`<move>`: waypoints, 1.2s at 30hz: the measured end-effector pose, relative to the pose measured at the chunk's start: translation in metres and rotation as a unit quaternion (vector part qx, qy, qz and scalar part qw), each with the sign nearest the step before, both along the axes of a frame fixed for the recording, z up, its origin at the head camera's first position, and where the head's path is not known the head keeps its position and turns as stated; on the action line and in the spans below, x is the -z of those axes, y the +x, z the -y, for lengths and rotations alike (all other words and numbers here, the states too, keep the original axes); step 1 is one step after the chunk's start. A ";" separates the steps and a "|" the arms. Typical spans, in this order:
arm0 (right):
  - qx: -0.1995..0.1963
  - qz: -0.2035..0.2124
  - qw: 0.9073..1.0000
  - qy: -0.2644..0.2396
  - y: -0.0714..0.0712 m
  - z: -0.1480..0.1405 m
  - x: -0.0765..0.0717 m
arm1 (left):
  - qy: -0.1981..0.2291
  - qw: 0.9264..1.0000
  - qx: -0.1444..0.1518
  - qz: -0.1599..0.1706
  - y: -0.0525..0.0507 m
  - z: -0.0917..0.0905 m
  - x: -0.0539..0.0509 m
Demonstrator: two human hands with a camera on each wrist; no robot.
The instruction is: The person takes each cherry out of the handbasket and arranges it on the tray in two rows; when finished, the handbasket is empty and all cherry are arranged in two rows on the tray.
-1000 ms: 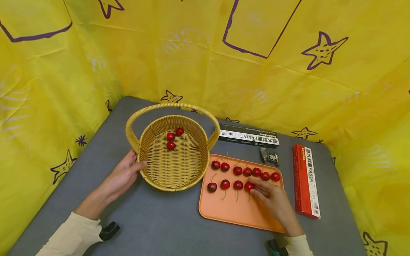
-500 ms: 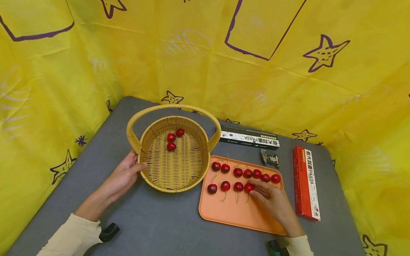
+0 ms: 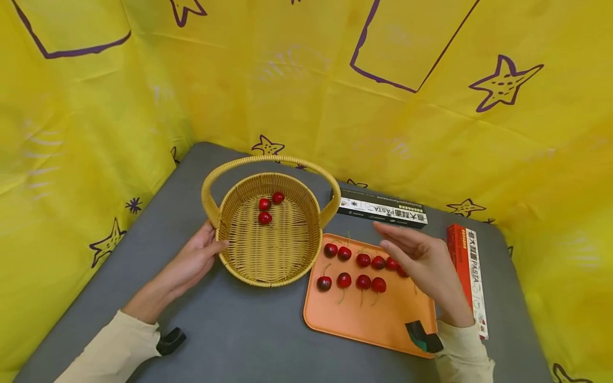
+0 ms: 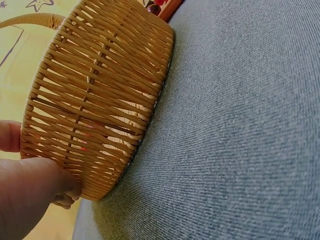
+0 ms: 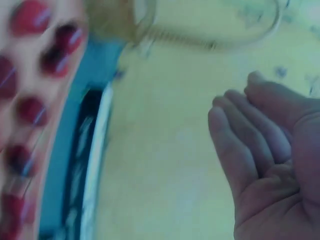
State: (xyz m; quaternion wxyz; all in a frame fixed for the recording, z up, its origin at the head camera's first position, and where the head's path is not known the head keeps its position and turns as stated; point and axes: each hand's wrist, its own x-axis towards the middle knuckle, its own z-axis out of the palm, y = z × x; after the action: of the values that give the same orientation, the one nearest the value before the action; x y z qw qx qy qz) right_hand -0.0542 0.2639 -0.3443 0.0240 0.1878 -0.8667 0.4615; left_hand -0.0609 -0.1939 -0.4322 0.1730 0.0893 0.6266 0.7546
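A round wicker basket (image 3: pixel 278 250) with a tall handle stands on the table, with three cherries (image 3: pixel 265 218) inside. My left hand (image 3: pixel 191 260) grips its left rim, thumb over the edge and fingers against the outer wall (image 4: pixel 100 90). To the right lies an orange tray (image 3: pixel 335 316) with two rows of stemmed cherries (image 3: pixel 363 282). Above the tray's right part hovers my right hand (image 3: pixel 423 258), its fingers loosely extended. Nothing shows between those fingers in the right wrist view. This hand hides the right end of the far row.
A black pasta box (image 3: pixel 383 208) lies behind the tray, along the back of the grey table (image 3: pixel 239 330). Right of the tray, my right arm partly covers a red pasta box (image 3: pixel 471 276). Yellow cloth (image 3: pixel 287 101) surrounds the table's back and sides.
My right hand has let go of the cherry at the near row's right end and risen up and right. That cherry stays on the tray. The left hand keeps its grip; the view has shifted slightly.
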 end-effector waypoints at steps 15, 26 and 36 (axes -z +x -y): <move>-0.260 0.049 0.962 -0.067 -0.079 0.162 -0.006 | 0.009 1.000 -0.005 -0.002 -0.002 0.000 0.003; -0.307 0.101 0.944 0.068 -0.136 0.204 0.028 | 0.012 1.000 -0.005 -0.004 -0.001 0.001 0.003; -0.303 0.077 0.936 0.166 -0.145 0.212 0.044 | 0.011 1.000 -0.010 0.002 0.000 -0.001 0.003</move>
State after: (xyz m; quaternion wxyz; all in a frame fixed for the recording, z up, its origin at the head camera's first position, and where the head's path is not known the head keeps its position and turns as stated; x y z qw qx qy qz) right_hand -0.1991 0.0517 -0.3882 -0.2146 0.4065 -0.8323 0.3098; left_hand -0.0609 -0.1932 -0.4357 0.1657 0.0832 0.6190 0.7631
